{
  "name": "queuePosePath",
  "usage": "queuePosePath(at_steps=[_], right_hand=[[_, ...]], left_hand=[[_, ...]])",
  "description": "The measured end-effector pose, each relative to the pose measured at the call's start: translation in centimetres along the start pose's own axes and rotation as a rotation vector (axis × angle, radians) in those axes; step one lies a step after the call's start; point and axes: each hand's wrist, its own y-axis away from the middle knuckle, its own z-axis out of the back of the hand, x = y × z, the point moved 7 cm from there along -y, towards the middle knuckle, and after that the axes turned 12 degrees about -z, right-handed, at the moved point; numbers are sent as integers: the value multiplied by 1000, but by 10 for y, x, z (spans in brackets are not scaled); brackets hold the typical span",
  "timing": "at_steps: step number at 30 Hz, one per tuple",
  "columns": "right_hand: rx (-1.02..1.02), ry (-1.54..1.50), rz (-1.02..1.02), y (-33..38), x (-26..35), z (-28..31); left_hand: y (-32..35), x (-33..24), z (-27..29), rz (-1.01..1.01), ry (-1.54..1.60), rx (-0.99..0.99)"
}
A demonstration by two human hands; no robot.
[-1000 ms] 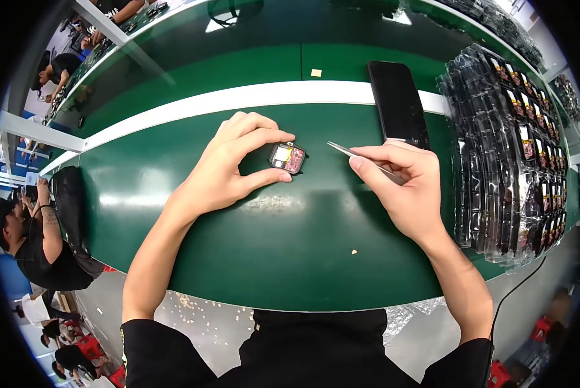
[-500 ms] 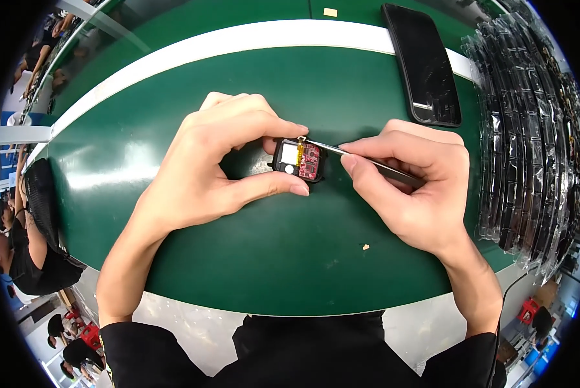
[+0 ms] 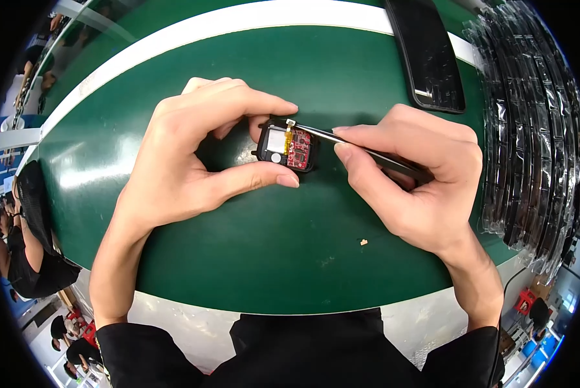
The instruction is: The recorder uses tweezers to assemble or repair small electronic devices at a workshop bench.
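Between the thumb and fingers of my left hand [image 3: 186,145] is an opened smartwatch body [image 3: 277,154] with a black case. Inside it show a red circuit board [image 3: 300,150], a silvery-white block, a round pale part and a strip of yellow tape [image 3: 288,140]. My right hand [image 3: 419,174] grips a pair of metal tweezers [image 3: 367,150] like a pen. Their tips meet the top edge of the case, at a small light-coloured connector [image 3: 291,123] above the yellow tape. Whether the tips pinch that connector is too small to tell.
A black phone [image 3: 427,58] lies at the far right of the green table [image 3: 251,265]. Beside it rises a tall stack of clear plastic trays [image 3: 526,129] holding dark parts. A tiny beige scrap [image 3: 363,242] lies near my right wrist. Other people sit at the far left.
Both hands and the watch body appear slightly higher in view, the left hand and watch also further left. My left index finger has lifted off the connector. The tweezer tips now reach it.
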Motion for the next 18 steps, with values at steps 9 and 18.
queuePosePath(at_steps=[9, 18], right_hand=[[-61, 138, 106, 4, 7, 0], [-17, 82, 46, 2, 5, -3]], left_hand=[[-4, -3, 1, -9, -46, 13], [-4, 2, 2, -35, -29, 29]])
